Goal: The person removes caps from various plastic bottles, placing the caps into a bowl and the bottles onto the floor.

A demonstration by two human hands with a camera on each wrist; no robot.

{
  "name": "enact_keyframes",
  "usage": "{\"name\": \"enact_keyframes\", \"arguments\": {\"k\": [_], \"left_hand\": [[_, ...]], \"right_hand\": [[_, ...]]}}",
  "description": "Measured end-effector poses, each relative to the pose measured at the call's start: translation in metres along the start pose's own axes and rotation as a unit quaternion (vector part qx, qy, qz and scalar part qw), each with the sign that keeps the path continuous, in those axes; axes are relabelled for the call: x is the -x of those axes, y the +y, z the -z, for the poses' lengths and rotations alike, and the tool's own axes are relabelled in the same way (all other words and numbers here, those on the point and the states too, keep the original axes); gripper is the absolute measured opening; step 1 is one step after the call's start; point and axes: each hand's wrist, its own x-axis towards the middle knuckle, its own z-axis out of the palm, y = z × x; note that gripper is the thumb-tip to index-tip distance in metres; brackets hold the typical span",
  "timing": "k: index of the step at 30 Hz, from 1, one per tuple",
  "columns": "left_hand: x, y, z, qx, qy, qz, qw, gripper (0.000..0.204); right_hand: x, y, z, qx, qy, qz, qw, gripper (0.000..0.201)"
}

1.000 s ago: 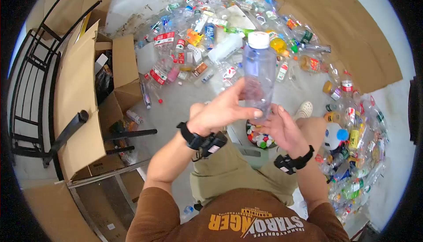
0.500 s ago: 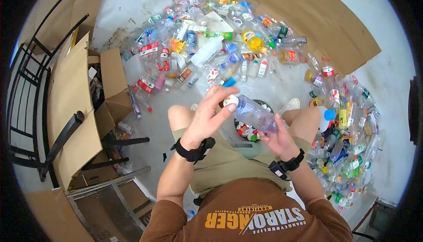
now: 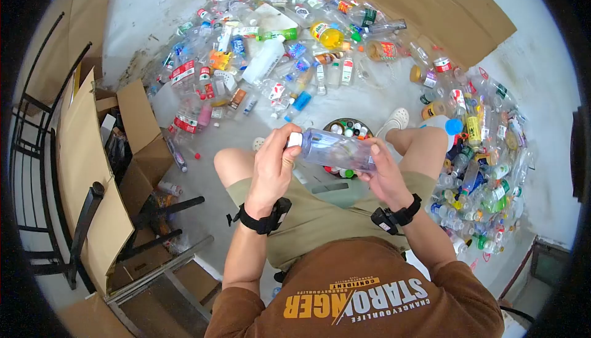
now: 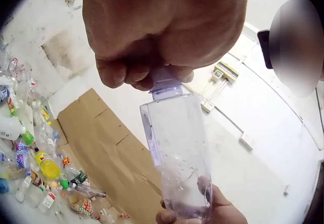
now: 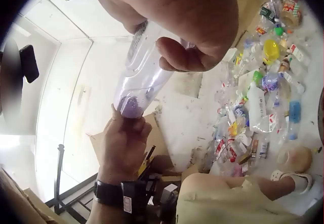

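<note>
A clear, faintly purple plastic bottle (image 3: 338, 148) lies sideways between both hands, over the lap. My left hand (image 3: 273, 164) pinches its white cap (image 3: 295, 139) with thumb and fingers. At the bottle's base end, my right hand (image 3: 386, 175) grips it, thumb on the near side. In the left wrist view the left fingers (image 4: 139, 74) wrap the cap and hide most of it, with the bottle's neck (image 4: 166, 90) showing below. The right wrist view shows the bottle body (image 5: 144, 77) between the two hands.
A round container of loose caps (image 3: 348, 130) stands between the legs, partly behind the bottle. Heaped plastic bottles (image 3: 271, 61) spread ahead and to the right (image 3: 474, 153). Open cardboard boxes (image 3: 138, 119) and a black metal frame (image 3: 86, 227) stand at the left; a cardboard sheet (image 3: 431, 6) lies behind.
The bottle went from upright to lying sideways. My left hand moved from its body to the cap and now grips it; my right hand took hold of the base end.
</note>
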Motion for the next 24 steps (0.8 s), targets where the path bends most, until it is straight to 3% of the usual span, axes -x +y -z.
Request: {"name": "enact_keyframes", "arguments": {"k": [6, 9, 12, 15, 18, 20, 22, 24], "left_hand": [[0.002, 0.000, -0.003, 0.009, 0.001, 0.037, 0.999, 0.027], [0.008, -0.002, -0.002, 0.013, -0.019, 0.063, 0.998, 0.027], [0.010, 0.003, 0.007, -0.025, -0.040, 0.031, 0.998, 0.029], [0.007, 0.000, 0.012, -0.069, -0.049, -0.030, 0.996, 0.032], [0.008, -0.009, 0.012, -0.121, -0.049, -0.070, 0.989, 0.036], [0.007, -0.010, 0.009, -0.151, -0.039, -0.080, 0.985, 0.038], [0.008, -0.015, 0.007, -0.138, -0.028, -0.042, 0.989, 0.039], [0.005, -0.021, 0.001, -0.114, 0.012, -0.027, 0.993, 0.038]], "right_hand": [[0.003, 0.003, -0.002, 0.036, 0.041, 0.034, 0.998, 0.032], [0.001, -0.008, 0.003, 0.039, 0.025, -0.005, 0.999, 0.032], [-0.007, -0.016, 0.008, -0.007, -0.027, -0.111, 0.993, 0.035], [-0.007, -0.019, 0.005, -0.030, 0.020, -0.236, 0.971, 0.039], [-0.010, -0.013, 0.005, -0.048, 0.030, -0.258, 0.964, 0.041], [-0.013, -0.011, 0.006, -0.051, 0.018, -0.248, 0.967, 0.042], [-0.017, -0.012, 0.003, -0.056, 0.002, -0.224, 0.973, 0.038], [-0.018, -0.013, 0.001, -0.022, 0.001, -0.165, 0.986, 0.034]]}}
